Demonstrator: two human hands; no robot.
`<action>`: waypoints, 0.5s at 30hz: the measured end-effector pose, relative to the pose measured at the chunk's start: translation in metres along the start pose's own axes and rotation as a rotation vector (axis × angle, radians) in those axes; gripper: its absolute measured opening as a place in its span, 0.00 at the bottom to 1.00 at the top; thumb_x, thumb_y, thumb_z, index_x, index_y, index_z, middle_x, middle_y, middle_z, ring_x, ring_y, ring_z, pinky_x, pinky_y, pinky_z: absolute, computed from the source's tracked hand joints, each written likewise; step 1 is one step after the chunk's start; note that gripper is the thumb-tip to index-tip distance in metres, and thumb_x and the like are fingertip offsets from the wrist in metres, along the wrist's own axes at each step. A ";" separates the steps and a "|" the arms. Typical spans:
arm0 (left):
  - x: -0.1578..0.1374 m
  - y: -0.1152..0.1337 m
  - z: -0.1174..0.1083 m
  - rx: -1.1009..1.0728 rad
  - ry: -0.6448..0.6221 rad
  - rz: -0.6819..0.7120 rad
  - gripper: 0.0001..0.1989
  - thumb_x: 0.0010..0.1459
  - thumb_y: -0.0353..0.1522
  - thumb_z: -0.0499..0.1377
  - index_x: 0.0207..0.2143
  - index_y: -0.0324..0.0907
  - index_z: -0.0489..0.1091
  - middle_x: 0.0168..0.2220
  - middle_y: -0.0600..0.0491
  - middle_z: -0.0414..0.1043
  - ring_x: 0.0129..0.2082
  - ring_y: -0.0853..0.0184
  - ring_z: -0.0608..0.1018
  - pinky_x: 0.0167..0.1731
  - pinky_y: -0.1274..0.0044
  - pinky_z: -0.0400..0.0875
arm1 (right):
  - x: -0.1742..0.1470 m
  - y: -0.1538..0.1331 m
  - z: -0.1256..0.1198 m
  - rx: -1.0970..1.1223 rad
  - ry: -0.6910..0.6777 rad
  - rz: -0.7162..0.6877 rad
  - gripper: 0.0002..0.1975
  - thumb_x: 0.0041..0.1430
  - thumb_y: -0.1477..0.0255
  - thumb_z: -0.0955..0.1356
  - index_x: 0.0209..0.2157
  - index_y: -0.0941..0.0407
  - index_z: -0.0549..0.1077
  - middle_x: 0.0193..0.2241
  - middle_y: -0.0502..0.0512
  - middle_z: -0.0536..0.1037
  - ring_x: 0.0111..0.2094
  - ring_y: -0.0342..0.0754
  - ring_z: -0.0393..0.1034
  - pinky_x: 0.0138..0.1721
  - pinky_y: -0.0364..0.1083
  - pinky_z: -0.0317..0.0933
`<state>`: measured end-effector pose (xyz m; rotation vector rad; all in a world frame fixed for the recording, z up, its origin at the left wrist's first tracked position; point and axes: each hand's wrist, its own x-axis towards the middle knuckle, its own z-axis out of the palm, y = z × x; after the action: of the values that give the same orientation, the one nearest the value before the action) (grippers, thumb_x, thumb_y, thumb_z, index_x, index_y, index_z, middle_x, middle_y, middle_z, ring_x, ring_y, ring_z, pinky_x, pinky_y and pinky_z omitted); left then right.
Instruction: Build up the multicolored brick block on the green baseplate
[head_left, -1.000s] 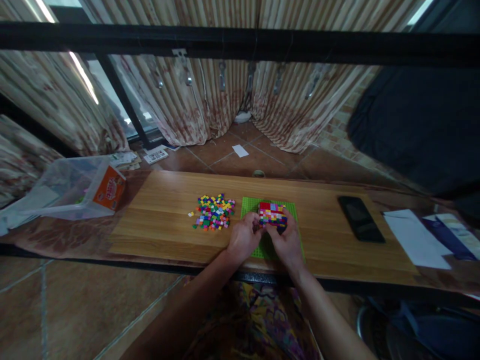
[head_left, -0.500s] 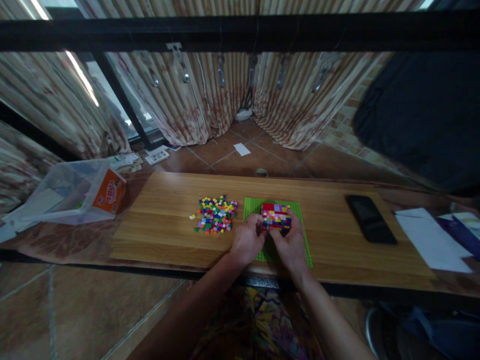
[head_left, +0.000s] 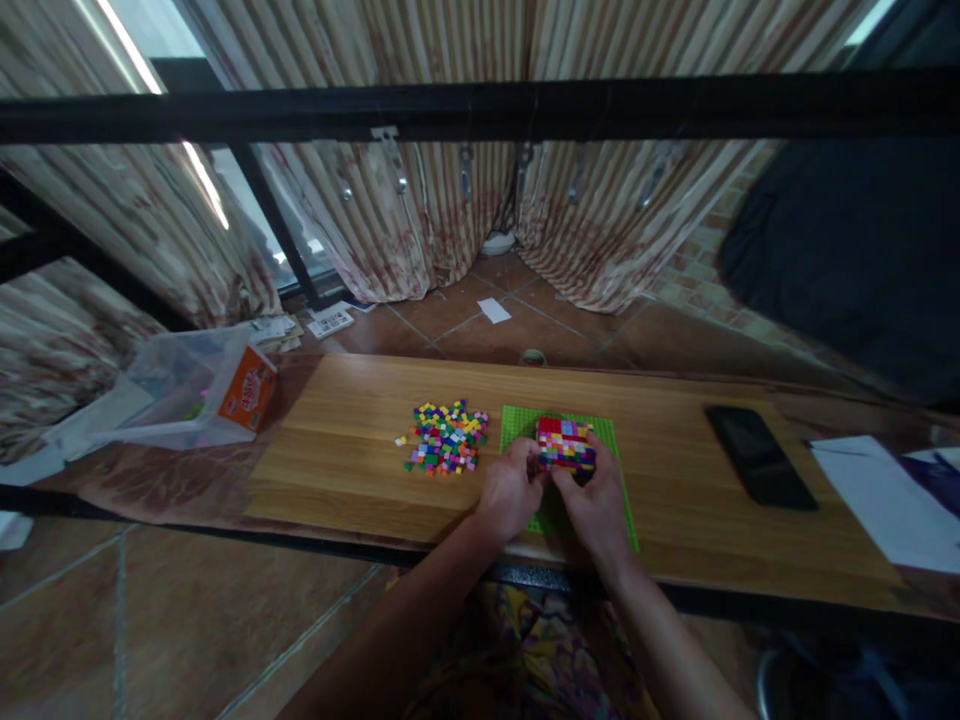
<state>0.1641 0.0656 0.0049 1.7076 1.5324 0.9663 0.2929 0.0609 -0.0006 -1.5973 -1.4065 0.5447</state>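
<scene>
A many-coloured block built of small toy bricks (head_left: 566, 443) is over a green studded baseplate (head_left: 625, 515). My right hand (head_left: 598, 500) wraps its right side, thumb along the front edge. At the block's left front corner, the fingers of my left hand (head_left: 512, 492) are closed in a pinch. Whatever is between those fingertips is too small to make out. Left of the baseplate lies a loose heap of tiny coloured bricks (head_left: 448, 438). My hands and the block cover part of the baseplate.
The wooden board (head_left: 337, 420) lies on a narrow table. A clear plastic box (head_left: 187, 385) with an orange label stands at the left. To the right are a black phone (head_left: 759, 455) and white paper (head_left: 889, 500). A dark metal bar (head_left: 480, 112) crosses beyond the table.
The whole view has shifted, so everything appears slightly lower and further right. Both hands stay at the brick block, with little visible change in their grip.
</scene>
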 end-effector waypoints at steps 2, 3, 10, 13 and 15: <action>-0.004 0.001 -0.003 0.029 0.004 0.028 0.13 0.52 0.25 0.59 0.40 0.45 0.64 0.34 0.56 0.72 0.33 0.69 0.75 0.35 0.77 0.70 | 0.002 0.003 0.000 0.003 -0.009 -0.005 0.33 0.50 0.60 0.68 0.57 0.56 0.62 0.52 0.63 0.69 0.53 0.59 0.62 0.55 0.61 0.54; -0.007 0.001 -0.006 0.049 0.009 0.040 0.14 0.53 0.25 0.59 0.41 0.45 0.64 0.34 0.56 0.72 0.33 0.68 0.75 0.35 0.77 0.70 | 0.003 0.005 -0.001 0.000 -0.017 -0.007 0.34 0.49 0.59 0.68 0.57 0.56 0.62 0.52 0.63 0.69 0.53 0.59 0.63 0.55 0.61 0.54; -0.033 -0.027 -0.066 0.282 0.198 -0.021 0.11 0.59 0.27 0.54 0.44 0.44 0.66 0.39 0.52 0.71 0.38 0.67 0.75 0.40 0.75 0.70 | 0.003 0.011 -0.011 0.032 -0.048 0.026 0.40 0.50 0.56 0.69 0.61 0.57 0.58 0.55 0.66 0.66 0.53 0.59 0.64 0.54 0.60 0.56; -0.030 -0.036 -0.089 0.420 0.239 -0.067 0.11 0.59 0.29 0.55 0.45 0.44 0.68 0.42 0.51 0.71 0.41 0.65 0.74 0.43 0.74 0.70 | 0.001 0.015 -0.017 0.084 0.003 0.033 0.38 0.51 0.56 0.69 0.60 0.57 0.59 0.54 0.66 0.68 0.51 0.59 0.65 0.53 0.60 0.58; -0.023 -0.038 -0.094 0.497 0.218 -0.057 0.10 0.58 0.29 0.57 0.43 0.44 0.70 0.43 0.50 0.71 0.43 0.64 0.74 0.44 0.73 0.70 | 0.001 0.019 -0.022 0.113 0.029 0.037 0.36 0.51 0.57 0.69 0.59 0.57 0.61 0.52 0.66 0.69 0.50 0.58 0.66 0.51 0.60 0.60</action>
<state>0.0628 0.0455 0.0200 1.9207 2.0861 0.8054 0.3205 0.0557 -0.0054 -1.5378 -1.3042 0.6098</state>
